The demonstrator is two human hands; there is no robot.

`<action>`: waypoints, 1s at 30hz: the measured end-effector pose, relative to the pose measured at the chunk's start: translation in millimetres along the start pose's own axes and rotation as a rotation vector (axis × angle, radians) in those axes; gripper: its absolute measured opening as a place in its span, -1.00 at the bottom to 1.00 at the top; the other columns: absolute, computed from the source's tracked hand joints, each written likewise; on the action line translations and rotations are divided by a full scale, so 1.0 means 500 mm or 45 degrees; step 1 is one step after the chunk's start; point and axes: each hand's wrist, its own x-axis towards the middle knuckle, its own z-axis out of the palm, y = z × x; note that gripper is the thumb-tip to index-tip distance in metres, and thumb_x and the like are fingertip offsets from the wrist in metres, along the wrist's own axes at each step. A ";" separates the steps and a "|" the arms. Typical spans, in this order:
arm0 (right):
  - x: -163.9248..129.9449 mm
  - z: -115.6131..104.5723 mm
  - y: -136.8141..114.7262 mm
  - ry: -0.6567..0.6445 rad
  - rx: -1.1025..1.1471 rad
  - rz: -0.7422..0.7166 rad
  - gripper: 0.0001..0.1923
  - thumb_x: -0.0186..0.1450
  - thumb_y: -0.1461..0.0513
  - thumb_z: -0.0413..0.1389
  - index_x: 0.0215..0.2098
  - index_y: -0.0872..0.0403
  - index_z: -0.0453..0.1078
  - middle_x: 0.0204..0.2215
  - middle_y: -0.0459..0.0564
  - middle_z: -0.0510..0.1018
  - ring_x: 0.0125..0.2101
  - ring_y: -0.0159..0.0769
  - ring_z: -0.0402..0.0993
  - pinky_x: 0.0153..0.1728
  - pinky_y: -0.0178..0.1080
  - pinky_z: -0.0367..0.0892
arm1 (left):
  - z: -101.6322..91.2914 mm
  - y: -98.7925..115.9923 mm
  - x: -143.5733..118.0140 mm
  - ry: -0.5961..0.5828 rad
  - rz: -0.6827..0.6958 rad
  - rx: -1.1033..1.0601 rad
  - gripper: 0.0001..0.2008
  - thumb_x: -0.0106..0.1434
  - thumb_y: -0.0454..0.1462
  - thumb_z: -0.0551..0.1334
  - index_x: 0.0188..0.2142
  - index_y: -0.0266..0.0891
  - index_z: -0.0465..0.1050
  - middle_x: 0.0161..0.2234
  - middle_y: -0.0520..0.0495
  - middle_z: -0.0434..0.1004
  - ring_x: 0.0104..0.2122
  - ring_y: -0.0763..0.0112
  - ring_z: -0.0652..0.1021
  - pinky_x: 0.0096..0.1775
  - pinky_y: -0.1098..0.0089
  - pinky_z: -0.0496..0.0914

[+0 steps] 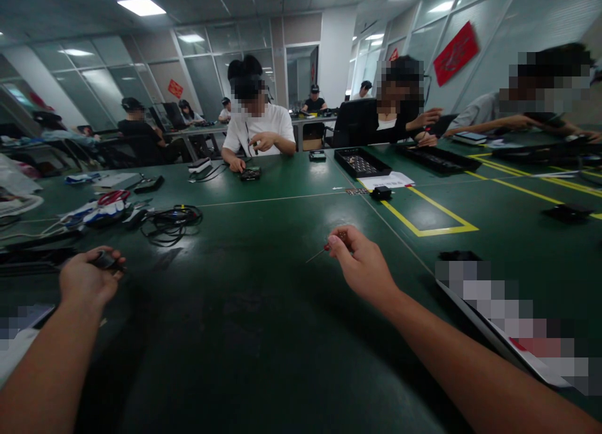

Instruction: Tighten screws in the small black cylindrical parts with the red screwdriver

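My right hand (360,261) is closed above the middle of the green table (226,371). Pinched in its fingers is a small screwdriver (318,254) with a red collar, its thin shaft pointing left and down; the fingers hide most of its handle. At the left, my left hand (91,277) curls round a small dark object (104,260) with a rounded grey end. Its kind cannot be made out, as the palm and fingers cover much of it. The two hands are well apart.
A bundle of black cable (172,221) and a red coil (113,197) lie at the left. Ahead are a small black block (380,193), a black parts tray (361,163) and yellow tape (442,231). A blurred-out white item (498,333) lies right. Several co-workers sit opposite.
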 end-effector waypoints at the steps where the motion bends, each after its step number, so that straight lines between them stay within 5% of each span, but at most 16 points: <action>1: 0.000 0.000 -0.001 0.004 0.004 -0.003 -0.78 0.45 0.09 0.01 -0.20 0.02 0.42 -0.41 -0.04 0.59 -0.37 -0.21 0.55 -0.35 -0.19 0.33 | 0.004 -0.001 -0.006 -0.040 0.013 0.029 -0.90 0.04 -0.44 0.04 -0.46 -0.25 0.25 -0.47 -0.06 0.26 -0.49 0.35 0.35 -0.43 0.38 0.28; 12: -0.006 -0.004 -0.016 0.021 0.015 0.003 -0.76 0.46 0.07 0.02 -0.10 0.02 0.42 -0.45 -0.08 0.55 -0.43 -0.24 0.51 -0.37 -0.20 0.32 | 0.133 -0.034 -0.192 -0.772 0.177 0.275 -0.91 0.06 -0.38 0.12 -0.39 -0.26 0.34 -0.43 -0.04 0.32 -0.38 0.35 0.34 -0.33 0.41 0.24; 16: -0.005 -0.002 -0.008 0.126 0.067 -0.007 -0.76 0.43 0.09 0.07 -0.02 0.03 0.40 -0.26 0.02 0.62 -0.26 -0.17 0.57 -0.23 -0.14 0.38 | 0.192 -0.076 -0.275 -1.081 0.363 0.489 -0.82 0.10 -0.22 0.20 -0.29 -0.22 0.36 -0.35 -0.03 0.38 -0.30 0.28 0.42 -0.25 0.33 0.31; 20: -0.004 -0.001 -0.008 0.153 0.130 0.008 -0.75 0.44 0.06 0.08 -0.07 0.04 0.42 -0.32 -0.01 0.61 -0.34 -0.22 0.53 -0.27 -0.15 0.37 | 0.237 -0.131 -0.365 -1.297 0.629 0.865 -0.67 0.14 -0.27 0.28 -0.10 -0.18 0.30 -0.22 -0.03 0.46 -0.21 0.23 0.50 -0.11 0.23 0.38; 25: -0.006 0.002 -0.012 0.166 0.214 -0.047 -0.77 0.43 0.06 0.09 -0.26 0.03 0.42 -0.41 -0.06 0.55 -0.39 -0.27 0.47 -0.34 -0.20 0.33 | 0.255 -0.202 -0.446 -1.583 0.910 0.965 -0.83 0.30 -0.33 0.24 -0.11 -0.17 0.38 -0.16 -0.09 0.54 -0.15 0.20 0.53 -0.07 0.17 0.38; 30: -0.008 0.007 -0.005 0.123 0.326 -0.032 -0.81 0.44 0.08 0.08 -0.22 0.02 0.40 -0.38 -0.06 0.56 -0.38 -0.27 0.49 -0.32 -0.18 0.36 | 0.249 -0.229 -0.448 -1.685 1.221 0.904 -0.78 0.32 -0.35 0.30 -0.04 -0.13 0.47 -0.03 -0.08 0.59 0.00 0.14 0.54 0.10 0.02 0.31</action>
